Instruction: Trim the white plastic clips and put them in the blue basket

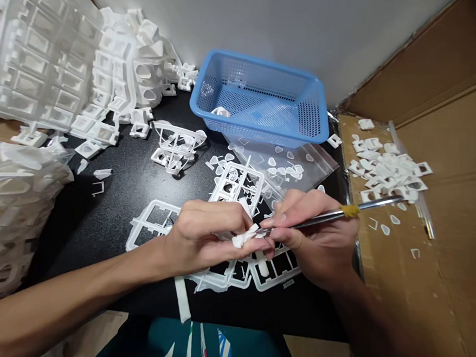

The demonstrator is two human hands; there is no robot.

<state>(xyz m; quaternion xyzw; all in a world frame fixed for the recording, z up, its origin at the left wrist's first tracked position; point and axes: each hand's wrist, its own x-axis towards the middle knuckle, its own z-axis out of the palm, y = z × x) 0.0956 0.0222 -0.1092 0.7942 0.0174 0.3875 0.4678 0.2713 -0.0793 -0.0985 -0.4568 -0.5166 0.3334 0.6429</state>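
Note:
Pinched in the fingers of my left hand point(208, 228) is a small white plastic part point(245, 236). My right hand point(319, 238) is closed like a pen grip around a slim metal tool point(320, 218) with a yellow band near its back. The tool's tip meets the white part, and its exact kind is hidden by my fingers. Beneath both hands lie white plastic sprue frames point(238, 178), partly covered by the fingers. A pale flat strip point(182, 299) rests below my left wrist.
A blue basket point(261, 134) stands at the back with a white piece inside. Bagged white parts point(46, 62) are heaped at left. White parts point(389, 170) pile on cardboard at right. Small offcuts lie on a clear plastic bag point(312, 162). Another sprue point(177, 144) stands left of centre.

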